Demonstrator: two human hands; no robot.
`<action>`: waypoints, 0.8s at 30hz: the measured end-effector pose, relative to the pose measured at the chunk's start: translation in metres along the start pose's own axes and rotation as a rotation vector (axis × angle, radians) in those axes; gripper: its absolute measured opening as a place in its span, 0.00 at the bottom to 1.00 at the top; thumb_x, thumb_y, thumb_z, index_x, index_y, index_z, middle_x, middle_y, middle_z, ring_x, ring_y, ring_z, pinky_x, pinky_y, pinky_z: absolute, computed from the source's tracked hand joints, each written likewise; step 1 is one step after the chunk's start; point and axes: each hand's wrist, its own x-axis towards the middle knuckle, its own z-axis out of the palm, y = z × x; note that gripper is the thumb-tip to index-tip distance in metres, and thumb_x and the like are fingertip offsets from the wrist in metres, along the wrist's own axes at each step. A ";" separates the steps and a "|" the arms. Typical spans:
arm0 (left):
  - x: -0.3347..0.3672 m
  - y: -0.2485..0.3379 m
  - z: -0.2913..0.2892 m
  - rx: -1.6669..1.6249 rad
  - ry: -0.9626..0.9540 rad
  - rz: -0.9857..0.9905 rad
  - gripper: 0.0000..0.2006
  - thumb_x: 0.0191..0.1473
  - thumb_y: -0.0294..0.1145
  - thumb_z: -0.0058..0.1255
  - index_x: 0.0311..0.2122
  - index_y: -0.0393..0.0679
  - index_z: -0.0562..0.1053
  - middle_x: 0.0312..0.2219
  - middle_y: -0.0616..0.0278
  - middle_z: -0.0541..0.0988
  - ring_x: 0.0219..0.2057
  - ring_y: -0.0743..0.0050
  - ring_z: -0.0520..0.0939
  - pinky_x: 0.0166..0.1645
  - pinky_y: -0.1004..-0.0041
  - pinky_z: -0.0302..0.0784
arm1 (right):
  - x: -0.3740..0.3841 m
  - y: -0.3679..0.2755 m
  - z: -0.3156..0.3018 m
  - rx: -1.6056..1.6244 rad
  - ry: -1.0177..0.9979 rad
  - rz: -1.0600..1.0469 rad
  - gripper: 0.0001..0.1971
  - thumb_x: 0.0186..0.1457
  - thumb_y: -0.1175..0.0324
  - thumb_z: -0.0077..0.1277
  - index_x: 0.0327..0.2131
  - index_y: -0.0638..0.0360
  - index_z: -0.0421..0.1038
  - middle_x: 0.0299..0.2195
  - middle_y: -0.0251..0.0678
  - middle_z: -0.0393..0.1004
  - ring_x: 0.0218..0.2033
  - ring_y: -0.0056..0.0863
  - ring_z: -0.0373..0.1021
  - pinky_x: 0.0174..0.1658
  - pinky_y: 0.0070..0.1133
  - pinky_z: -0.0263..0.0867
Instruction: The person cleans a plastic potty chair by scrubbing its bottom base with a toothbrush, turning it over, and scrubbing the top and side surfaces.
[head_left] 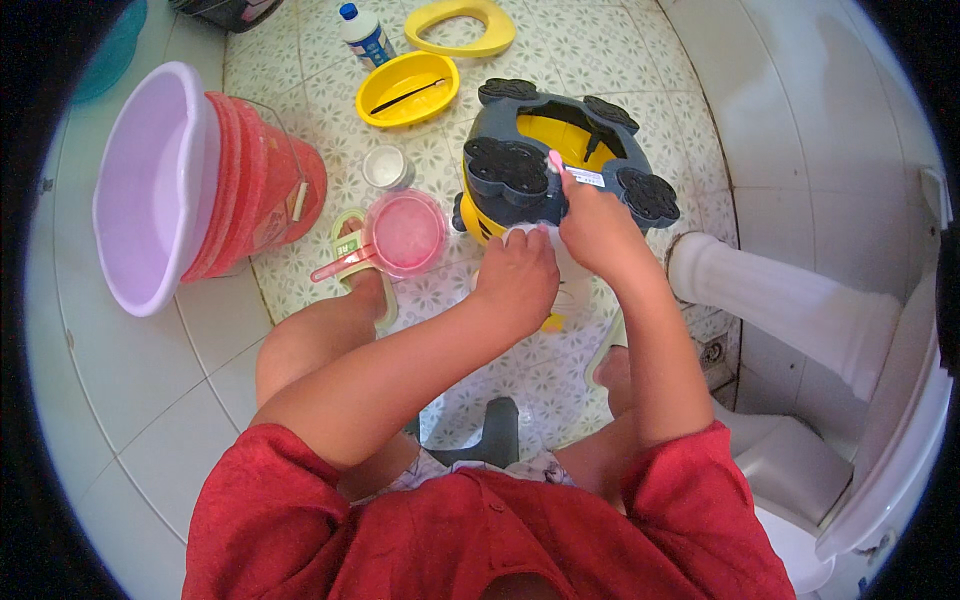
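A child's potty (488, 207), dark grey and yellow with black patterned feet, lies upside down on the floor before me. My left hand (518, 283) has its fingers curled over the potty's near white edge. In my right hand (600, 232) is a slim pink toothbrush (556, 160). Its head is at the grey underside, beside a black foot and a small white label. My fingers hide most of its handle. A yellow hollow shows in the middle of the underside.
To the left are a red bucket (290, 165) with a lilac basin (150, 190), a pink dipper (408, 235) and a white cup (386, 167). Beyond lie a yellow bowl (425, 103) holding a black stick, a bottle (366, 38) and a yellow seat ring (478, 42). A white pedestal (770, 300) stands right.
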 end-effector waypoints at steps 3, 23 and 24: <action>0.002 0.004 0.001 0.010 -0.015 -0.004 0.31 0.42 0.43 0.54 0.48 0.30 0.68 0.40 0.54 0.72 0.40 0.61 0.73 0.40 0.63 0.70 | 0.004 0.007 -0.003 0.038 0.042 -0.060 0.25 0.48 0.76 0.38 0.53 0.64 0.63 0.35 0.55 0.73 0.37 0.52 0.70 0.41 0.40 0.65; -0.005 0.001 0.004 -0.007 0.044 -0.012 0.23 0.46 0.34 0.49 0.47 0.31 0.70 0.41 0.55 0.72 0.39 0.62 0.73 0.39 0.64 0.67 | -0.007 -0.006 0.006 -0.003 -0.017 -0.075 0.26 0.50 0.66 0.49 0.51 0.71 0.59 0.33 0.59 0.74 0.37 0.54 0.72 0.42 0.40 0.68; -0.002 0.003 0.001 0.007 -0.003 -0.004 0.23 0.46 0.34 0.49 0.47 0.31 0.70 0.41 0.55 0.72 0.39 0.62 0.73 0.39 0.64 0.67 | -0.005 -0.003 0.009 -0.030 0.044 -0.081 0.25 0.51 0.66 0.48 0.50 0.71 0.60 0.33 0.59 0.74 0.36 0.54 0.72 0.42 0.40 0.67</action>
